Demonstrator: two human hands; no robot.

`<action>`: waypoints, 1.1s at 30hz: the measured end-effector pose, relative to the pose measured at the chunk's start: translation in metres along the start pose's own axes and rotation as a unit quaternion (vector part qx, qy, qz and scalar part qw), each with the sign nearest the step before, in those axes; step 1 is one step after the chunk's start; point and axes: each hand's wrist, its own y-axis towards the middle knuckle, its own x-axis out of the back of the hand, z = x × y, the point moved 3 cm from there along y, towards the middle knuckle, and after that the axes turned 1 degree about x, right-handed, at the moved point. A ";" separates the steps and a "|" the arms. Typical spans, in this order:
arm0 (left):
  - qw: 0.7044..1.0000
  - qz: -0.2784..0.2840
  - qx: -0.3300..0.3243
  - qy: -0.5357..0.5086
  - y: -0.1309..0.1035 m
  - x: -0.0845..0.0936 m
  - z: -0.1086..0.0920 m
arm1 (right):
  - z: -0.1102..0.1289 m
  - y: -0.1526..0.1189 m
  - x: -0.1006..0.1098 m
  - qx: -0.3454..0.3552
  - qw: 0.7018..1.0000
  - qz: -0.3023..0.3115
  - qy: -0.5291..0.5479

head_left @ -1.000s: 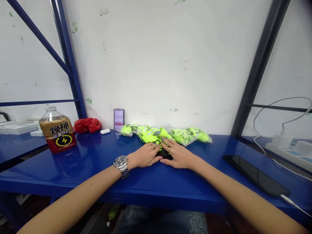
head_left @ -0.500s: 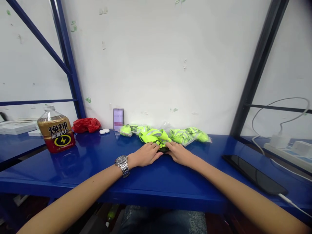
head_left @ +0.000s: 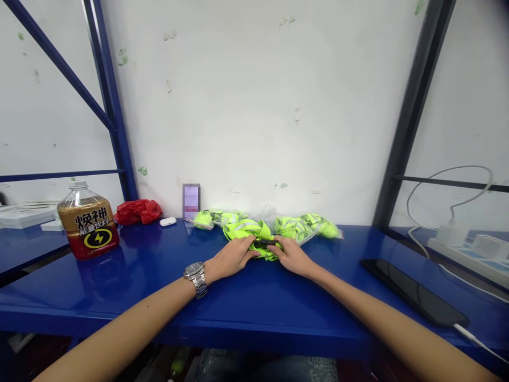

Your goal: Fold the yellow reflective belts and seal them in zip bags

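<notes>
A neon-yellow reflective strap point(head_left: 248, 229) with silver-grey bands lies bunched on the blue table, directly in front of me. Across its front is a black plastic buckle point(head_left: 263, 244). My left hand point(head_left: 233, 258), a metal watch on its wrist, pinches the buckle's left end. At the other end, my right hand point(head_left: 293, 256) grips it between thumb and fingers. Yellow webbing hangs below the buckle, between both hands. Just behind, bagged reflective straps point(head_left: 294, 227) rest near the wall, and another bagged bundle point(head_left: 228, 216) lies to their left.
A large drink bottle point(head_left: 89, 223) stands at left, beside a red plastic bag point(head_left: 138, 211) and a white case point(head_left: 167, 221). A phone point(head_left: 191, 201) leans on the wall. To the right lie a charging black phone point(head_left: 413, 291) and a power strip point(head_left: 469, 257).
The black buckle, mostly covered by my fingers before, now shows level between my hands. My hands sit slightly farther apart, and the strap has been rearranged. The view has tilted slightly up.
</notes>
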 end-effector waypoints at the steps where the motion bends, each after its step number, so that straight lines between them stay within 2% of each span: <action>1: 1.000 -0.022 -0.003 0.015 0.000 0.001 0.000 | 0.002 -0.001 0.001 -0.001 1.000 0.002 -0.003; 3: 0.998 -0.056 -0.015 0.031 0.001 0.004 0.001 | 0.004 -0.002 0.002 0.003 1.000 0.013 -0.003; 4: 0.998 -0.055 -0.017 0.020 0.002 0.004 0.001 | 0.005 -0.003 0.002 0.007 1.000 0.020 0.000; 8: 0.998 0.002 0.009 -0.069 0.006 0.000 0.006 | 0.004 -0.007 0.006 0.032 0.998 0.060 -0.009; 12: 0.997 0.002 0.025 -0.074 0.006 -0.001 0.008 | 0.001 -0.013 0.010 0.077 0.989 0.101 -0.072; 16: 0.995 0.007 0.038 -0.093 0.003 0.000 0.010 | 0.000 -0.014 0.014 0.120 0.982 0.046 -0.135; 20: 0.990 0.012 0.062 -0.127 0.001 0.001 0.012 | 0.000 -0.012 0.008 0.090 0.987 0.054 -0.124; 25: 0.978 0.026 0.079 -0.192 0.001 0.001 0.014 | 0.009 -0.012 0.006 0.026 0.999 0.016 -0.045; 30: 0.975 -0.009 0.104 -0.196 0.002 0.000 0.018 | 0.018 -0.013 0.004 -0.007 0.999 0.008 0.032; 33: 0.973 -0.002 0.144 -0.180 0.001 -0.001 0.021 | 0.022 -0.012 0.004 -0.016 0.999 0.011 0.044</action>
